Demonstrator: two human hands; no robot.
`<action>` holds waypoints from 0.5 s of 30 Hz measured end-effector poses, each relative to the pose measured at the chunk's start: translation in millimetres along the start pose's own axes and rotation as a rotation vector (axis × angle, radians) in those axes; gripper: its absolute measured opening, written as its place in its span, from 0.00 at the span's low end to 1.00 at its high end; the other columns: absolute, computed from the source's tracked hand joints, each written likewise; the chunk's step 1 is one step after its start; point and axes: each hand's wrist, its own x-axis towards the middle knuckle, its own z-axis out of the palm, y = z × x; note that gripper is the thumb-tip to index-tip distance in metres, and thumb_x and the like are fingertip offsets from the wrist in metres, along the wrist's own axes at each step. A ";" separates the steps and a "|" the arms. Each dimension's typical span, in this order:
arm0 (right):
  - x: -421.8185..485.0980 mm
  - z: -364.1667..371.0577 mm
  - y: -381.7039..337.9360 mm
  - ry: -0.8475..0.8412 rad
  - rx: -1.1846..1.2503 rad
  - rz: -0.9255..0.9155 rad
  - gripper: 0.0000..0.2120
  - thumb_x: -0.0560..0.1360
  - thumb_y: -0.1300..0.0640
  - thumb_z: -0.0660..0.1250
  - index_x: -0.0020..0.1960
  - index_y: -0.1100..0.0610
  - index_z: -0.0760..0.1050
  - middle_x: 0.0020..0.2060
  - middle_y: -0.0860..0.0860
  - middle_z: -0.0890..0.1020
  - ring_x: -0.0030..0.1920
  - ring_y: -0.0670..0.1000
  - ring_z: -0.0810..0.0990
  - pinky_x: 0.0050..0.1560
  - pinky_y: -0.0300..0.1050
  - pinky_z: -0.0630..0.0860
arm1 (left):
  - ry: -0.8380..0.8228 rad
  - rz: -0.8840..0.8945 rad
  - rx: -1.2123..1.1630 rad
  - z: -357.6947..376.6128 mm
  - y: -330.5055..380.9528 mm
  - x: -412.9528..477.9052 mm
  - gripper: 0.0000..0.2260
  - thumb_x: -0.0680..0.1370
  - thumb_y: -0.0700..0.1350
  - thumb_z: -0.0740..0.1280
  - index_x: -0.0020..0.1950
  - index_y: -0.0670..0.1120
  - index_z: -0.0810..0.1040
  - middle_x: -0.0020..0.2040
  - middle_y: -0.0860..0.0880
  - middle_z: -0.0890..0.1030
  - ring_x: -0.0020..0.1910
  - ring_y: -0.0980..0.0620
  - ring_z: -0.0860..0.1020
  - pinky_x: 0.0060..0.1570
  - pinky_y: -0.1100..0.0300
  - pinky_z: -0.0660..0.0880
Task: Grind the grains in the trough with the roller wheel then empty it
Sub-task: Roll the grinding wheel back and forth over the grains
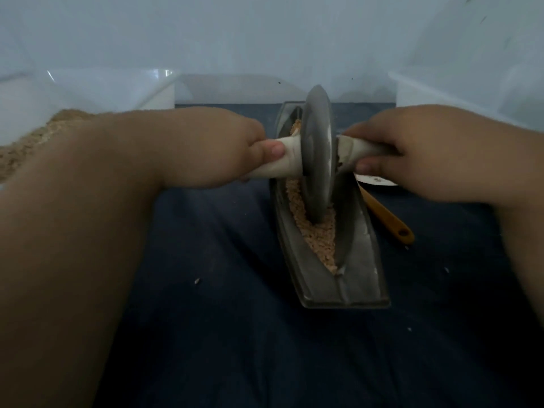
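Left hand and right hand each grip one end of the axle; the roller wheel stands upright in the trough on the tabletop, rim in the grains; press evenly, keep the wheel vertical, roll the trough's full length.

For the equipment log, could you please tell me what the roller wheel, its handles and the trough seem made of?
Roller wheel: probably metal, dull grey with a soft sheen. Handles: pale and matte, perhaps wood or wrapped cloth; unclear. Trough: smooth grey, likely metal, with whitish scuffs.
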 end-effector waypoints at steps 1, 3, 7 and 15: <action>6.1 7.3 5.0 0.057 0.002 -0.004 0.16 0.75 0.47 0.63 0.63 0.41 0.75 0.47 0.45 0.80 0.47 0.47 0.76 0.41 0.44 0.67 | 0.061 0.004 0.019 4.9 -1.8 5.1 0.20 0.79 0.62 0.49 0.41 0.52 0.72 0.37 0.51 0.77 0.37 0.54 0.74 0.39 0.57 0.68; 19.5 22.2 15.0 0.165 -0.020 0.026 0.19 0.77 0.52 0.66 0.67 0.43 0.73 0.52 0.49 0.79 0.53 0.53 0.76 0.48 0.47 0.69 | 0.228 -0.031 0.087 15.6 -5.3 16.8 0.21 0.80 0.62 0.47 0.40 0.50 0.69 0.36 0.51 0.74 0.36 0.50 0.73 0.40 0.53 0.68; 38.3 37.7 23.3 0.351 -0.047 0.076 0.24 0.78 0.52 0.66 0.73 0.50 0.68 0.60 0.56 0.77 0.63 0.59 0.72 0.62 0.54 0.68 | 0.514 -0.099 0.320 32.9 -4.1 37.2 0.20 0.81 0.59 0.45 0.46 0.49 0.69 0.41 0.48 0.74 0.40 0.44 0.71 0.43 0.51 0.62; 25.6 23.9 18.2 0.203 -0.050 0.054 0.16 0.77 0.48 0.65 0.64 0.42 0.74 0.43 0.42 0.74 0.44 0.47 0.74 0.40 0.44 0.66 | 0.415 0.013 0.227 25.8 -6.4 24.0 0.21 0.79 0.61 0.44 0.45 0.51 0.69 0.37 0.53 0.69 0.37 0.46 0.70 0.39 0.52 0.66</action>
